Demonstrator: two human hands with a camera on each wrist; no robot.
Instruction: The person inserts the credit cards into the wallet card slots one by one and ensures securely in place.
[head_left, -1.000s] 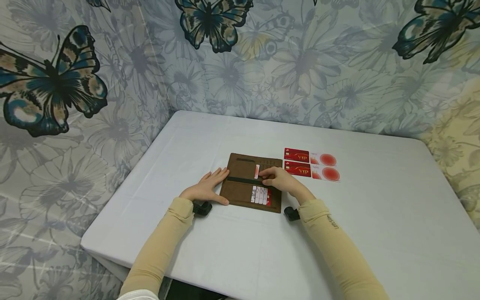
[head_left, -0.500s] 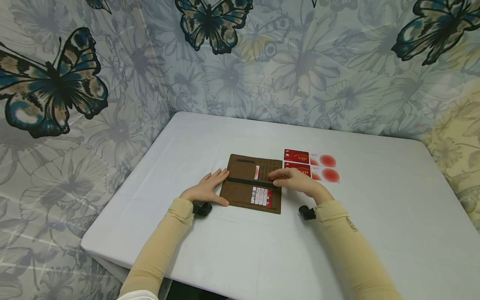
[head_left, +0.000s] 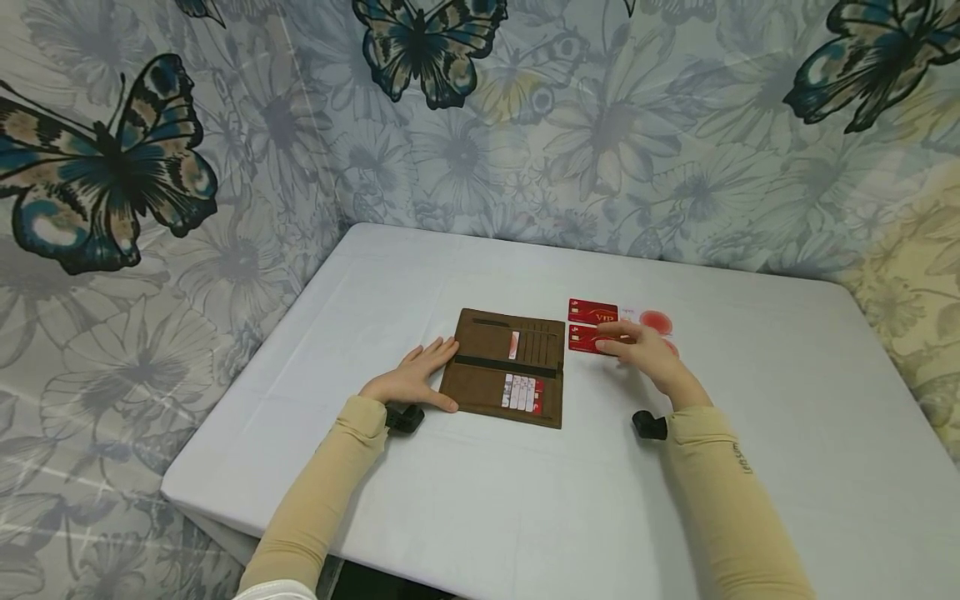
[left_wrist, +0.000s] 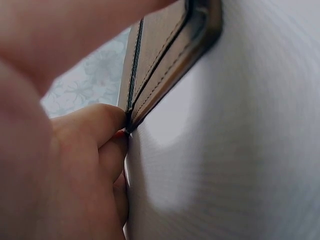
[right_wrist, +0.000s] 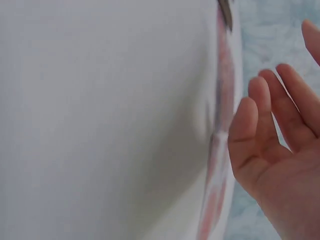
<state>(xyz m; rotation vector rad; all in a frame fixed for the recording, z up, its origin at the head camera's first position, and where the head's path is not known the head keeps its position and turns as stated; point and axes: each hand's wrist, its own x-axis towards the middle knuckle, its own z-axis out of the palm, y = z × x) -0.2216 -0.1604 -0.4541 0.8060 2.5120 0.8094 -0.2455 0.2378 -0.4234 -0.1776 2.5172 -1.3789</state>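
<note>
A brown wallet (head_left: 474, 392) lies unfolded on the white table, a dark band across its fold. My left hand (head_left: 408, 379) rests with spread fingers at its left edge; the left wrist view shows the fingertips against the wallet's corner (left_wrist: 157, 67). One white-and-red card (head_left: 513, 345) sits in the upper half, and several overlapping cards (head_left: 519, 392) fill slots in the lower half. My right hand (head_left: 648, 357) hovers over the loose cards right of the wallet, fingers relaxed with nothing between them. Under it a red VIP card (head_left: 582, 338) is partly hidden.
Another red VIP card (head_left: 591, 311) lies behind the first. Beside it is a pale card with a red circle (head_left: 656, 322); a similar one is mostly covered by the right hand. A patterned butterfly curtain (head_left: 465, 167) hangs behind the table (head_left: 787, 400).
My right hand has moved right, from the wallet's upper card slots to above the loose cards. The left hand and the wallet have stayed put.
</note>
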